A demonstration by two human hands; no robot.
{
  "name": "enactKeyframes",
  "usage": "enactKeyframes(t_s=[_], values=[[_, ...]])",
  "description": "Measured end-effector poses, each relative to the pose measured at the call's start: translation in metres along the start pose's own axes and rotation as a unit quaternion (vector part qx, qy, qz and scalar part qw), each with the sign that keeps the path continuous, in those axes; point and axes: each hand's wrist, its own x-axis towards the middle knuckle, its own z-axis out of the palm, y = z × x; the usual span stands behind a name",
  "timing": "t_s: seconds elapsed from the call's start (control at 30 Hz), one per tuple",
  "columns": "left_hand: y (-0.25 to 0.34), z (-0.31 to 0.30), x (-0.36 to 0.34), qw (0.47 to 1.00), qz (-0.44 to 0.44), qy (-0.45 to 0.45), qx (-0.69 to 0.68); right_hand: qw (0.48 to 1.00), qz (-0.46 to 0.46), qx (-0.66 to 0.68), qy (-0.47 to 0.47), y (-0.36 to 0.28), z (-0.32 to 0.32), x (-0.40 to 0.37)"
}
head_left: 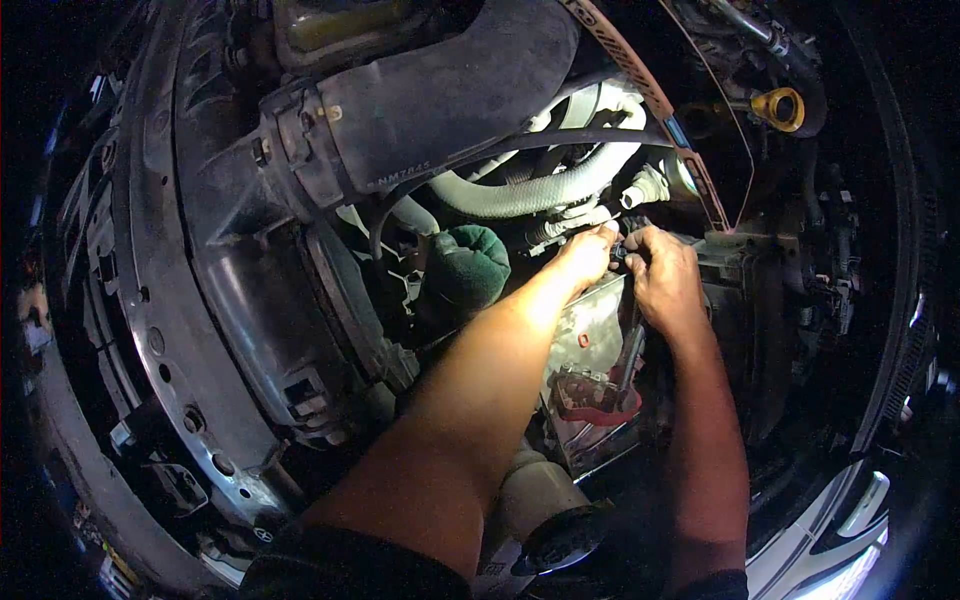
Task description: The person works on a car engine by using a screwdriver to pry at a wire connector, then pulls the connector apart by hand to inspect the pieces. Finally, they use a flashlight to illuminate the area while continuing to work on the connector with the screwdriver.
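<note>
Deep in an engine bay, my left hand (587, 254) is closed, its fingertips pinched at a small dark part (619, 252). From the other side my right hand (665, 275) closes on the same part with thumb and bent forefinger. The fingers cover most of it, and its exact kind is hidden. Just above the fingertips is a light-coloured pipe fitting (645, 188). Below the hands sits the battery (590, 330), with a red terminal cover (598, 400) near its front.
A thick black air intake duct (430, 100) crosses at upper left, above a braided grey hose (530, 192). A dark green glove (466, 268), rounded like a fist, is left of my left forearm. An orange strip (650, 95) slants down at upper right, near a yellow ring handle (778, 109).
</note>
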Motion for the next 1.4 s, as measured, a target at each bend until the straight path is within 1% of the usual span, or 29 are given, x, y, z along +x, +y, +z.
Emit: enactKeyframes(t_s=[0.13,0.23,0.3,0.43,0.63,0.73,0.8,0.87,0.9,1.0,1.1,1.23,1.4], values=[[-0.003,0.001,0.002,1.0,0.014,0.008,0.0,1.0,-0.009,0.002,-0.001,-0.001,0.0,-0.001],[-0.002,0.004,0.0,0.999,0.009,0.019,-0.041,1.0,-0.008,0.007,0.005,0.0,0.003,-0.002],[0.0,0.003,-0.002,1.0,0.005,0.019,-0.022,1.0,-0.011,0.02,0.006,0.001,0.004,-0.002],[0.001,0.001,-0.003,1.0,0.007,0.024,0.013,1.0,-0.012,0.0,-0.008,0.003,0.006,-0.001],[-0.009,0.002,0.005,0.999,0.018,0.034,0.034,1.0,-0.004,-0.012,-0.027,0.0,0.006,-0.002],[-0.008,-0.001,0.004,1.0,0.007,0.007,0.006,0.999,-0.005,-0.011,-0.04,-0.002,0.003,0.0],[-0.006,-0.001,-0.001,1.0,0.001,0.001,0.01,0.999,-0.003,-0.02,-0.039,-0.004,0.002,-0.001],[0.002,-0.003,-0.005,1.0,-0.002,-0.004,0.016,1.0,-0.009,0.003,-0.025,0.0,0.002,-0.002],[-0.007,-0.003,0.002,0.999,0.007,-0.008,0.033,1.0,-0.013,0.014,-0.018,0.002,0.003,-0.002],[-0.018,-0.001,0.009,0.999,0.018,-0.022,-0.031,1.0,-0.01,0.005,-0.009,0.002,0.005,-0.002],[-0.021,0.0,0.012,0.998,0.023,-0.024,-0.06,1.0,-0.01,0.006,-0.023,0.0,0.003,-0.003],[-0.019,0.0,0.011,0.999,0.012,-0.018,-0.033,1.0,-0.009,-0.002,-0.021,-0.001,0.004,-0.003],[-0.014,0.0,0.008,0.999,0.031,-0.001,-0.021,0.999,-0.021,-0.009,-0.027,0.005,0.008,-0.001]])
